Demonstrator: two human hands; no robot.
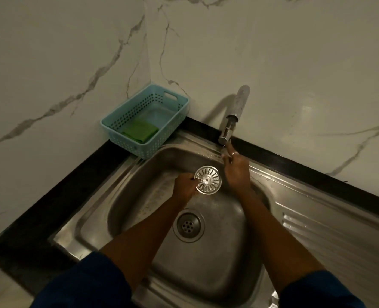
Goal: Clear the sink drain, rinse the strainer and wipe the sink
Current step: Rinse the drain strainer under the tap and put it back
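While our left hand (184, 185) pinches the round metal strainer (208, 180) by its left rim, holding it tilted over the sink (139, 196) basin near the tap (233, 116), our right hand (236, 171) reaches up w/ a straight finger touching the tap's tip (other fingers tucked under, can't tell how). Drain (188, 225) sits uncovered mid-basin, nearer us than the strainer. On the black counter (73, 185), back-left corner, a blue basket (117, 130) holds a folded green cloth (139, 131).
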